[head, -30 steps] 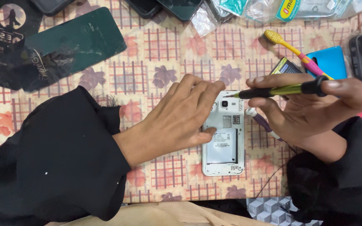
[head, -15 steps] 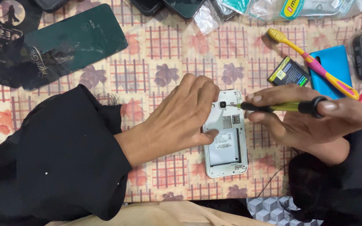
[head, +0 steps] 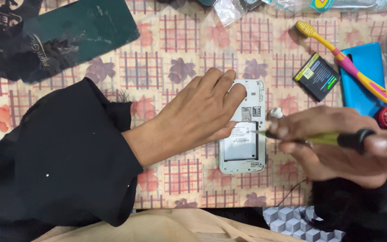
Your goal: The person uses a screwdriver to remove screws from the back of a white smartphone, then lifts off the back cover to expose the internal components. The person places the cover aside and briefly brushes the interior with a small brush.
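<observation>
Our left hand point(head: 200, 114) presses flat, fingers together, on a white phone point(head: 243, 130) lying back-open with its battery bay bare; our right hand point(head: 337, 143) pinches a yellow-green screwdriver point(head: 314, 138).

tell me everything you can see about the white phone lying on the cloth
The white phone lies flat, back up, on the patterned cloth, its rear cover off. The plastic-looking frame shows an empty battery bay with a grey label and small card slots above it. The left hand presses on its upper left part. The screwdriver held in the right hand points its tip at the right edge.
</observation>
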